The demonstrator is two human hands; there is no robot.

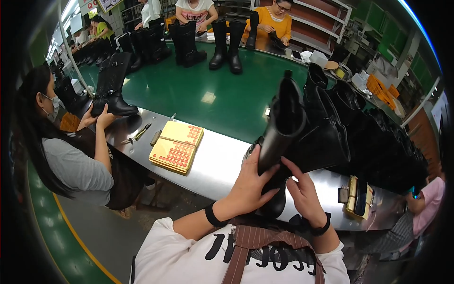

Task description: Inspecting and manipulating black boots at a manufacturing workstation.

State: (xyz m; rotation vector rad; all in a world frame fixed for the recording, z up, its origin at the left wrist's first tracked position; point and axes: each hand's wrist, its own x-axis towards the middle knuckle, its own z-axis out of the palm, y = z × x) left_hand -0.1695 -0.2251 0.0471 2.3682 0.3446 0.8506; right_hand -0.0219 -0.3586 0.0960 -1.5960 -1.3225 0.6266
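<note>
Over the steel workbench, a tall black boot is held near-upright, apparently for handling or checking.
Left hand curls around its shaft; right hand, loosely open, has fingertips at the other side. Turning it would likely call for a steady left grip.

Held boot: black, leather-like, smooth, soft sheen along the shaft. Worktop: bare metal, smooth, bright reflections. Green surface beyond: smooth, glossy, mirrors lamp light; exact material cannot be told. Yellow stack: paper or card, mostly matt. Apron: brown striped cloth, matt. Shirt: white cloth, matt, creased. Orange crate: plastic-looking.
</note>
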